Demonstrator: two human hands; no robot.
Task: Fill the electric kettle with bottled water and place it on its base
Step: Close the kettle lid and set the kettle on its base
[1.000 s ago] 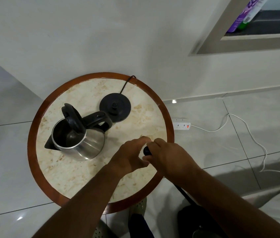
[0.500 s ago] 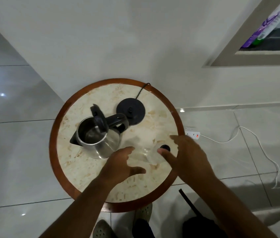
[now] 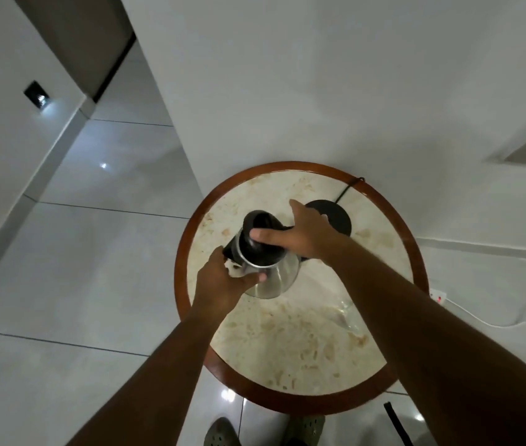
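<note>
While the stainless-steel kettle stands left of centre on the round table, our right hand lies flat over its black lid and our left hand cups its near-left wall (fingers curled, not closed). Its black base sits just beyond, to the right.
</note>
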